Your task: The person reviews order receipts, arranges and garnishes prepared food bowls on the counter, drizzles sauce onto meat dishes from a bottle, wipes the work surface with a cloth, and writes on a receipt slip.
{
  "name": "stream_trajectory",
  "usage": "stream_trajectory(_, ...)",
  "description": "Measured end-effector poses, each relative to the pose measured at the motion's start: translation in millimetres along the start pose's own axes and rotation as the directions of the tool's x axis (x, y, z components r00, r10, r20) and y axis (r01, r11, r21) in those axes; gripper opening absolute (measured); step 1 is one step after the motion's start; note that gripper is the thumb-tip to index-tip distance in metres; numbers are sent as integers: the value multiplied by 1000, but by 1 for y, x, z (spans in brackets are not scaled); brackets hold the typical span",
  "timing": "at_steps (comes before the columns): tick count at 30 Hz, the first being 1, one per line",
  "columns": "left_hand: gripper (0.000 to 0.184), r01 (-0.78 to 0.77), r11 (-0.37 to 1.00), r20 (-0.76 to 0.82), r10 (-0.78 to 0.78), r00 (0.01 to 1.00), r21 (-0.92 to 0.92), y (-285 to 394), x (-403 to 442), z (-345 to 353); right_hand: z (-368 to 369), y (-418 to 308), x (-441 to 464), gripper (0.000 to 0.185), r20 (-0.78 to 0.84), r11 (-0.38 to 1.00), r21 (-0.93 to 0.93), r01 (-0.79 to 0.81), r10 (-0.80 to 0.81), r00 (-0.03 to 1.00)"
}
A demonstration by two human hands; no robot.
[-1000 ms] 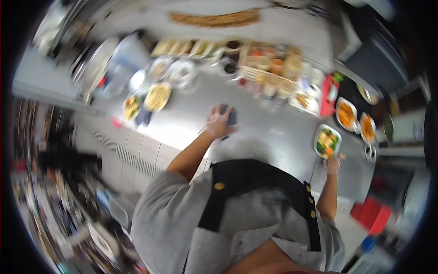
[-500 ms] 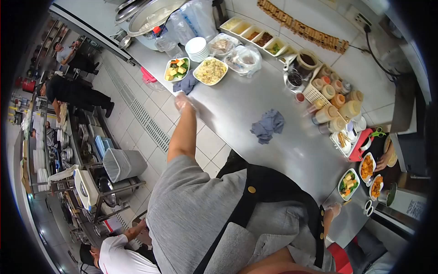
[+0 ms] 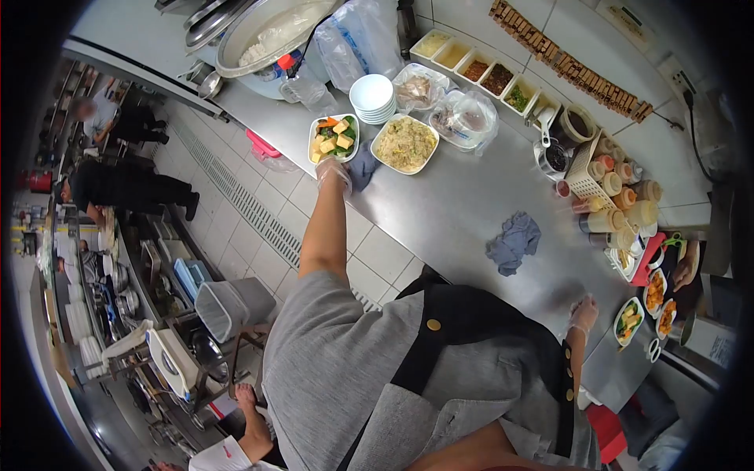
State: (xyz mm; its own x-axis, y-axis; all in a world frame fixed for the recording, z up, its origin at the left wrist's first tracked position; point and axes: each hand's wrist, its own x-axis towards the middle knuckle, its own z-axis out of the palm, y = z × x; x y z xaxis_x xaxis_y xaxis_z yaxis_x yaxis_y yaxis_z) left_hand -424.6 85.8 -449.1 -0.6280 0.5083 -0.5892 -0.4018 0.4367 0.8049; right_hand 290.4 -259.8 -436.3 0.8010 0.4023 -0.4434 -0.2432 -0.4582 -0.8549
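My left hand, in a clear glove, is at the near rim of a white bowl of yellow cubes and green vegetables, with its fingers closed on the edge. A crumpled blue-grey cloth lies beside that hand. To the right of the bowl is a white dish of fried rice, and a stack of white bowls stands behind. My right hand, also gloved, is over the steel counter with its fingers apart, holding nothing. Near it sits another white dish of vegetables.
A second cloth lies mid-counter. Seasoning tubs and a basket of sauce bottles line the wall. Another person's hand is near the orange-coloured food. Other people are behind at left.
My left hand has moved from beside the cloth up to the bowl's rim. My right hand has shifted away from the vegetable dish, further over the counter. The camera view has shifted.
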Motion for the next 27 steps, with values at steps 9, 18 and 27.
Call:
stream_trajectory(9,23,-545,304,382,458,803,782,6,55,-66,44,-22,-24,22,39,999,-55,4,-1,999)
stream_trajectory(18,30,-567,730,727,141,672,382,-16,-176,-10,66,-10,-28,35,433,971,-71,226,-174,884)
stream_trajectory(27,42,-830,528,955,-296,21,182,-234,-367,143,-5,-32,-51,49,403,992,-129,-9,61,913)
